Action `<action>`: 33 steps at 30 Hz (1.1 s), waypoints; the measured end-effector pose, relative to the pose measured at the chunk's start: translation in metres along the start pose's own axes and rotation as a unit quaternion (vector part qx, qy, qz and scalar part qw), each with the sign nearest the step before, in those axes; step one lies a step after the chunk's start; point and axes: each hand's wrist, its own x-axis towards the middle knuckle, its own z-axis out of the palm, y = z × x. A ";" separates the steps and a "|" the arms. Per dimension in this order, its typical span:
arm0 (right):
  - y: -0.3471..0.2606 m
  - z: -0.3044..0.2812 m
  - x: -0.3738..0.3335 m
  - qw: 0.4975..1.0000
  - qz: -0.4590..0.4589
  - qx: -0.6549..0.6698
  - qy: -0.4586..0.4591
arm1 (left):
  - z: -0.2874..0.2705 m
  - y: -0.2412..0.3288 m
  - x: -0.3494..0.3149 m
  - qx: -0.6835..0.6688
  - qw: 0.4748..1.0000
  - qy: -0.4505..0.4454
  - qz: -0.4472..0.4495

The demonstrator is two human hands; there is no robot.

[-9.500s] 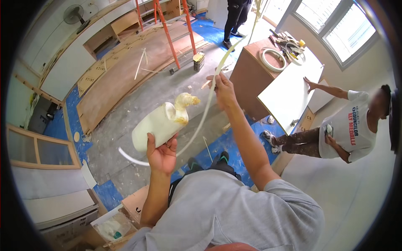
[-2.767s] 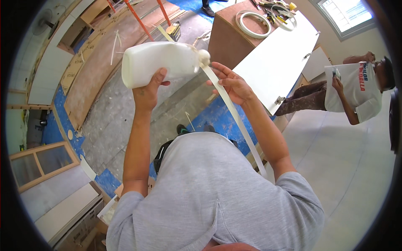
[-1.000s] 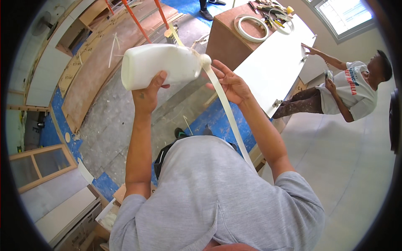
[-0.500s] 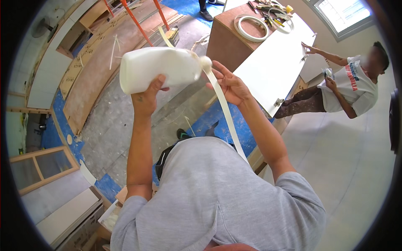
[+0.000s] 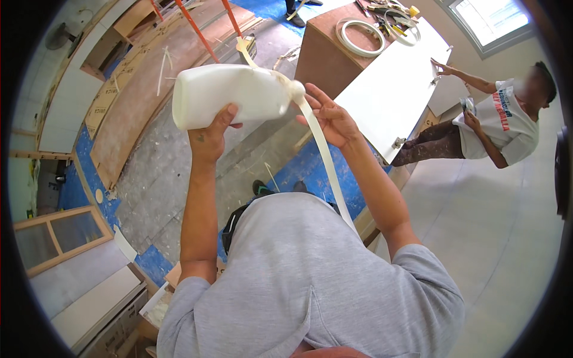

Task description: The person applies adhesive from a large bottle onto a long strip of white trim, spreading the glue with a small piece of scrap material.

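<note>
My left hand (image 5: 210,134) is wrapped round a large white plastic bottle (image 5: 230,98), with the thumb on its near side. The bottle lies tilted on its side in the air, its narrow end with a rounded tip (image 5: 295,89) pointing right. Against that tip runs a long pale edging strip (image 5: 325,155). One end shows beyond the bottle; the other drops toward my body. My right hand (image 5: 335,122) supports the strip across its fingers, some of them stretched out and partly hidden behind it.
At the upper right, a brown cabinet (image 5: 325,51) bears a coiled white strip (image 5: 362,40) and hand tools. A white panel (image 5: 388,89) adjoins it, with a person (image 5: 501,113) beside it. Wood boards (image 5: 155,77) lie far left; blue sheeting (image 5: 298,170) covers part of the floor.
The bottle and my right hand have shifted slightly to the right. The strip's far end has also moved right, and its hanging part bows a little more.
</note>
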 end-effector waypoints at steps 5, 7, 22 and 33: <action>0.002 0.000 -0.001 1.000 -0.001 0.000 0.002 | -0.004 -0.001 -0.002 0.010 1.000 -0.012 -0.003; 0.003 0.001 -0.002 1.000 -0.002 0.002 -0.007 | -0.010 -0.003 0.003 0.032 0.999 -0.011 0.009; 0.004 0.006 -0.004 1.000 -0.003 0.000 0.000 | -0.016 -0.006 0.009 0.003 0.998 0.063 0.000; 0.006 0.007 0.000 1.000 0.010 -0.004 -0.002 | -0.016 -0.011 0.006 -0.030 0.995 0.098 -0.010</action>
